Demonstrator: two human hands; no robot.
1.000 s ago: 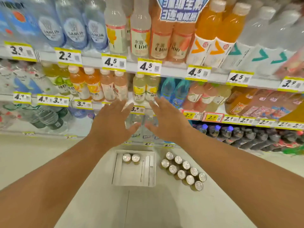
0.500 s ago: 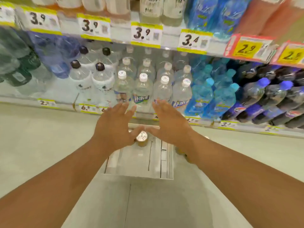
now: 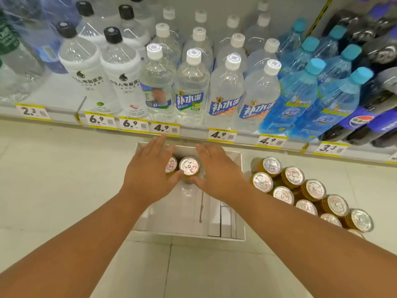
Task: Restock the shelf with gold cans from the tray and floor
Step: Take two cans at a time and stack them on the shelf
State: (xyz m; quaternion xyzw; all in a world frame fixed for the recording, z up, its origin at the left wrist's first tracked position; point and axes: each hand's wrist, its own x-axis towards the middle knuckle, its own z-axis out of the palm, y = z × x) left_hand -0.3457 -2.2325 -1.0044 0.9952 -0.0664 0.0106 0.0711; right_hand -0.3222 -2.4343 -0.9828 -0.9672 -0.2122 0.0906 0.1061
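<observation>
A white tray (image 3: 221,231) lies on the floor below the bottom shelf. Two gold cans with silver tops stand at its far end: one (image 3: 189,166) shows between my hands, the other (image 3: 171,164) is partly hidden under my left hand. My left hand (image 3: 150,166) hovers over the left can with fingers spread, its thumb touching the right can. My right hand (image 3: 217,171) is spread open just right of the cans. Several more gold cans (image 3: 300,190) stand in two rows on the floor right of the tray.
The bottom shelf (image 3: 193,131) with yellow price tags carries clear water bottles (image 3: 191,87), white-labelled bottles (image 3: 86,67) at left, blue bottles (image 3: 300,91) and dark cola bottles (image 3: 378,82) at right. Pale floor tiles (image 3: 53,179) stretch left of the tray.
The view has dropped from the upper shelves to the floor. Both hands have come down onto the tray's two cans, which now look much closer.
</observation>
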